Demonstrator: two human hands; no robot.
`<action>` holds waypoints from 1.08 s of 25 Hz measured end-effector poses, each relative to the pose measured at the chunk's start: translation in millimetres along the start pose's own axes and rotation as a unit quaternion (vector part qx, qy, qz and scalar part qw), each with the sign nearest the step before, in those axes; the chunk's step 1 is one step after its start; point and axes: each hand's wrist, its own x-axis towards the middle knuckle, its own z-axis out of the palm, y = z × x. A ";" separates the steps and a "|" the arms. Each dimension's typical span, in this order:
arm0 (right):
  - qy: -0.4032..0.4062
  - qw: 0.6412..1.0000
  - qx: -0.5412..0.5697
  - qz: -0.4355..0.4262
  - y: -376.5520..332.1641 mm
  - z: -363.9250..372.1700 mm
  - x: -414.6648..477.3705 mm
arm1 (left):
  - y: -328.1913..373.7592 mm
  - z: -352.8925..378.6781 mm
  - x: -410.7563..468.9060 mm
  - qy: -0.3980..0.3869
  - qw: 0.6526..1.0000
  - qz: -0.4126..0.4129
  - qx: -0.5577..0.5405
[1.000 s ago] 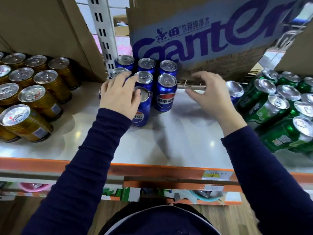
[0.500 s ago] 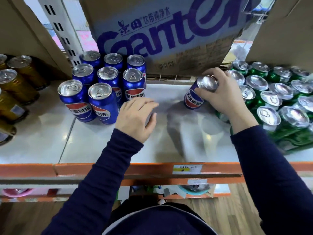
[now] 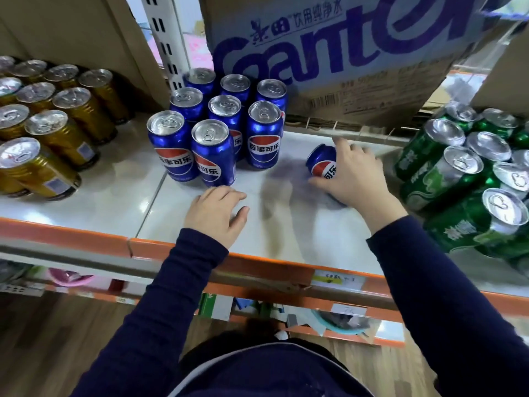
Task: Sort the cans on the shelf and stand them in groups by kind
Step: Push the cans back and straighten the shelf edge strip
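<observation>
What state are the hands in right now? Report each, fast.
Left hand: open, holding nothing.
Right hand: closed around a blue can.

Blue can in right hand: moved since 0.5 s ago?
Yes: the blue can has shifted left, away from the green cans, toward the standing blue cans.

Blue cans [image 3: 210,156] red-white emblem; gold cans [image 3: 54,156]; green cans [image 3: 446,179]; orange-edged white shelf [image 3: 86,202].

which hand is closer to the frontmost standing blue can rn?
Left. The left hand sits just in front of the frontmost can; the right hand is farther right, gripping a lone blue can.
</observation>
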 end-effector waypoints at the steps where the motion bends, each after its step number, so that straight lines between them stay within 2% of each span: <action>1: -0.005 1.000 -0.014 -0.009 -5.1 -2.7 4.0 | -3.8 -2.6 -4.3 -0.003 1.000 -0.003 0.001; 3: 0.008 0.999 0.036 -0.030 -12.4 -8.9 4.7 | -15.1 -9.4 -12.6 -0.005 1.000 -0.009 0.001; 4: 0.023 0.994 0.107 -0.031 -16.7 -11.0 0.4 | -22.7 -13.0 -16.3 -0.006 1.000 -0.011 0.006; 6: 0.037 0.953 0.301 -0.024 -32.6 -15.0 -9.4 | -37.6 -20.2 -21.1 -0.016 1.000 -0.012 0.020; 8: 0.046 0.915 0.397 -0.062 -53.5 -15.0 -16.5 | -47.7 -23.3 -23.2 -0.019 0.999 -0.007 0.027; 10: 0.044 0.914 0.392 -0.097 -72.3 -10.3 -21.1 | -48.8 -23.0 -23.6 -0.016 0.999 -0.010 0.036; 16: 0.094 0.942 0.311 -0.082 -98.7 -8.2 -25.8 | -48.6 -20.7 -27.3 0.001 0.999 0.000 0.053; 23: 0.140 0.936 0.319 -0.054 -115.7 -3.3 -31.4 | -50.9 -17.9 -27.8 0.011 0.998 0.015 0.060; 27: 0.075 0.944 0.318 -0.049 -109.7 -7.4 -38.0 | -52.6 -18.3 -27.2 0.003 0.999 0.025 0.043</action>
